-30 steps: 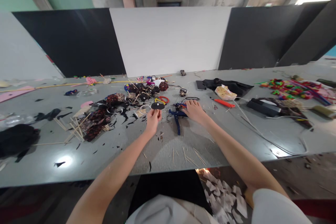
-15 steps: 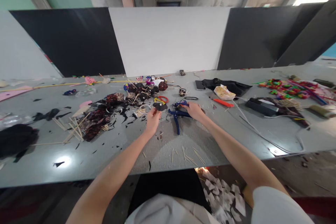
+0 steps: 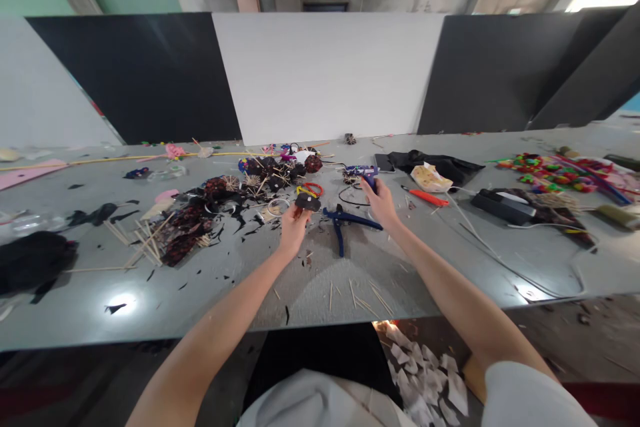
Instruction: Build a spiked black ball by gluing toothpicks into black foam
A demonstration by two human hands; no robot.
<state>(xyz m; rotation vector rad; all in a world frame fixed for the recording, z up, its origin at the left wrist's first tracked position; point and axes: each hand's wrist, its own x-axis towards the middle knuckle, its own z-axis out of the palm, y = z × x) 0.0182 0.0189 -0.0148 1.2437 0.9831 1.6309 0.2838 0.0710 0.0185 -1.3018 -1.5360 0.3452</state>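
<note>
My left hand [image 3: 294,227] pinches a small black flat piece [image 3: 307,202] with a pale dot on it, above the table's middle. In my right hand [image 3: 381,203] is a blue-purple glue gun [image 3: 369,180], gripped by its handle, its front pointing left. A dark blue plier-like tool [image 3: 343,219] lies splayed on the table between my hands. Just beyond the left hand are a red-and-yellow-handled tool [image 3: 310,189] and a pale ring [image 3: 278,205]. A thin black cord [image 3: 345,200] curves below the glue gun.
Dark bundles with sticks [image 3: 185,233] and black scraps spread over the left side. Toward the right lie an orange-red cutter knife [image 3: 429,197], a yellowish lump [image 3: 431,178], a white cable [image 3: 480,247] and colourful pompoms [image 3: 545,170]. Panels [image 3: 330,73] stand along the back edge.
My right hand has moved up and slightly right, carrying the glue gun away from the black piece and the blue tool. The left hand stays nearly in place, the black piece turned slightly.
</note>
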